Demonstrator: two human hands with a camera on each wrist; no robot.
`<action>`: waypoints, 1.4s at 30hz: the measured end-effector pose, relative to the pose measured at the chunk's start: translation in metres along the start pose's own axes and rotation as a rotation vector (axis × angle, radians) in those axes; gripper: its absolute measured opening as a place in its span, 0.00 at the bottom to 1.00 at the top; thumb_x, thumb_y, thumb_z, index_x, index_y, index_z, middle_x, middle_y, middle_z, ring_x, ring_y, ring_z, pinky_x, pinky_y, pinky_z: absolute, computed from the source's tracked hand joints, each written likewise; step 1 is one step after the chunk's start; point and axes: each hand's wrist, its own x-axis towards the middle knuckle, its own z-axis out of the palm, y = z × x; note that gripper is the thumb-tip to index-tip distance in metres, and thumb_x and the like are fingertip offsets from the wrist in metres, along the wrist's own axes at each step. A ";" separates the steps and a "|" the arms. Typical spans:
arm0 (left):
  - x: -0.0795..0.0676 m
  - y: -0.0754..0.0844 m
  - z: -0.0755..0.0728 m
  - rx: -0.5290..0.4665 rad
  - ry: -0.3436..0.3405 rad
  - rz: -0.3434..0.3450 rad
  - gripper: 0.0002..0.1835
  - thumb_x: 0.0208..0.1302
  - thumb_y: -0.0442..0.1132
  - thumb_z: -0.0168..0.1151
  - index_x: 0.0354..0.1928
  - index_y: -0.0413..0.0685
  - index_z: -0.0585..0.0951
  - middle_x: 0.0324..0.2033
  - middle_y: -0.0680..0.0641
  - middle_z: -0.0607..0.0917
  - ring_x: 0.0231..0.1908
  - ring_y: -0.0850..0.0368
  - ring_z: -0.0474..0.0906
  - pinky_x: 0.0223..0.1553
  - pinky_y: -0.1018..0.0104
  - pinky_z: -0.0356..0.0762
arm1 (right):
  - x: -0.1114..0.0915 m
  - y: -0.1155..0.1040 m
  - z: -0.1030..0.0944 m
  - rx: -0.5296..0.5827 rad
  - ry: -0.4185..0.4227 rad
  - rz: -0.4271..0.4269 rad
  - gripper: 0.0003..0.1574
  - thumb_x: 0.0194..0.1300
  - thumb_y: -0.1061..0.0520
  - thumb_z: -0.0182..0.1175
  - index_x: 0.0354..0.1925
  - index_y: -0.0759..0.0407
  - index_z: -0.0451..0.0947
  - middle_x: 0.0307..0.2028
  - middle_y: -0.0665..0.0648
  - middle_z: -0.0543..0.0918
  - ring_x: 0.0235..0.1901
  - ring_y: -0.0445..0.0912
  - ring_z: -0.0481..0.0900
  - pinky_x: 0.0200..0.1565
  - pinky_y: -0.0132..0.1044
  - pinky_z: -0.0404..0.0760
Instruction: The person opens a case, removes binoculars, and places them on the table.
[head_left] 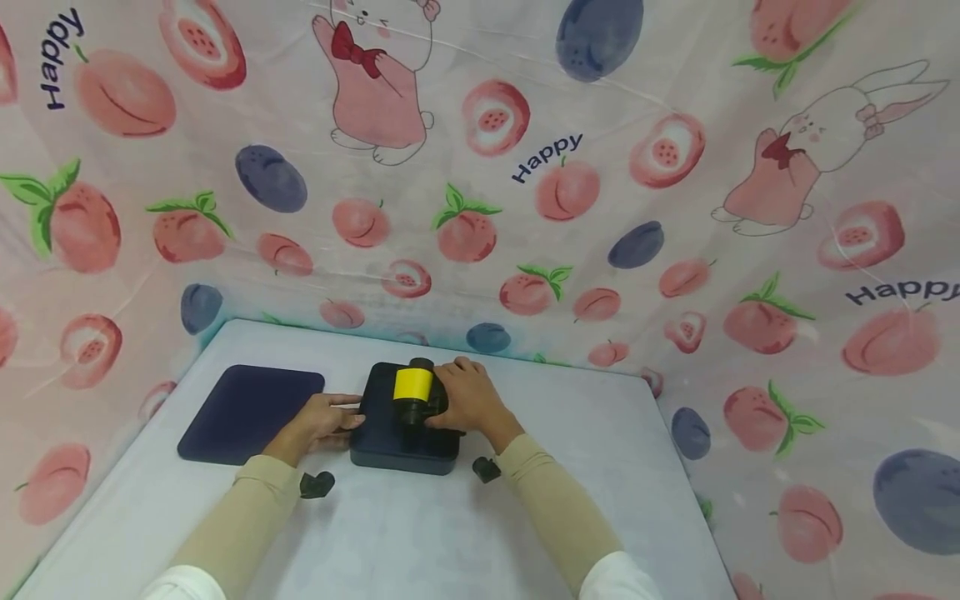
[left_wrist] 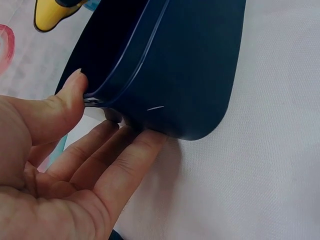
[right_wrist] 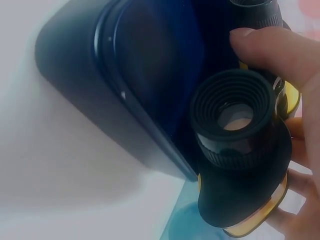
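Note:
A dark navy open box point(head_left: 402, 460) stands on the table in the head view. My left hand point(head_left: 321, 423) holds its left side; in the left wrist view the thumb lies at the rim point(left_wrist: 131, 80) and the fingers are against the outer wall. My right hand point(head_left: 472, 398) grips black-and-yellow binoculars point(head_left: 413, 386) over the box. In the right wrist view, an eyepiece point(right_wrist: 232, 112) of the binoculars faces the camera, with the thumb across the middle and fingers around the far side. Whether the binoculars touch the box floor I cannot tell.
Left of the box lies a flat dark navy lid-like panel point(head_left: 251, 417). Two small black pieces lie near the forearms, one piece point(head_left: 317, 484) at the left and another piece point(head_left: 486, 469) at the right. A fruit-and-rabbit-patterned curtain point(head_left: 450, 317) surrounds the white table point(head_left: 585, 500).

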 end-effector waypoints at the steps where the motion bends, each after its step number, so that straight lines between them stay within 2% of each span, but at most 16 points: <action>1: 0.000 0.000 0.000 -0.002 -0.003 0.002 0.37 0.67 0.29 0.68 0.77 0.39 0.66 0.73 0.29 0.70 0.62 0.36 0.81 0.65 0.37 0.77 | -0.001 0.001 -0.001 0.004 0.002 0.002 0.61 0.53 0.23 0.72 0.75 0.50 0.67 0.69 0.51 0.78 0.71 0.52 0.68 0.77 0.56 0.66; 9: -0.002 -0.002 -0.001 -0.009 -0.026 0.031 0.37 0.68 0.28 0.67 0.77 0.37 0.66 0.73 0.28 0.69 0.65 0.33 0.79 0.65 0.35 0.76 | -0.008 0.013 -0.006 0.026 0.009 0.022 0.59 0.53 0.25 0.73 0.74 0.50 0.69 0.69 0.51 0.79 0.71 0.52 0.68 0.77 0.57 0.65; 15: -0.002 -0.002 0.000 -0.008 -0.031 0.031 0.37 0.69 0.28 0.67 0.77 0.37 0.66 0.73 0.28 0.69 0.66 0.32 0.78 0.65 0.35 0.75 | -0.013 0.023 -0.007 0.047 -0.002 0.048 0.59 0.53 0.26 0.74 0.74 0.50 0.69 0.70 0.52 0.78 0.74 0.55 0.66 0.78 0.58 0.62; 25: -0.003 -0.002 0.001 -0.008 -0.027 0.032 0.36 0.69 0.28 0.66 0.77 0.37 0.65 0.74 0.28 0.68 0.65 0.33 0.78 0.65 0.35 0.75 | -0.022 0.038 -0.009 0.043 0.010 0.041 0.60 0.53 0.27 0.75 0.74 0.52 0.69 0.70 0.54 0.78 0.74 0.56 0.67 0.77 0.59 0.63; 38: -0.003 -0.002 0.001 0.000 -0.028 0.030 0.36 0.70 0.29 0.66 0.77 0.37 0.65 0.74 0.28 0.68 0.64 0.33 0.79 0.64 0.36 0.78 | -0.032 0.053 -0.004 0.065 0.007 0.066 0.59 0.52 0.28 0.76 0.73 0.52 0.71 0.68 0.53 0.80 0.72 0.54 0.67 0.77 0.60 0.63; 42: -0.003 -0.001 0.000 0.000 -0.033 0.028 0.36 0.70 0.29 0.65 0.78 0.37 0.64 0.74 0.28 0.67 0.67 0.31 0.77 0.64 0.36 0.77 | -0.035 0.057 -0.004 0.064 0.000 0.074 0.59 0.52 0.28 0.76 0.73 0.52 0.71 0.69 0.53 0.79 0.73 0.55 0.67 0.78 0.60 0.62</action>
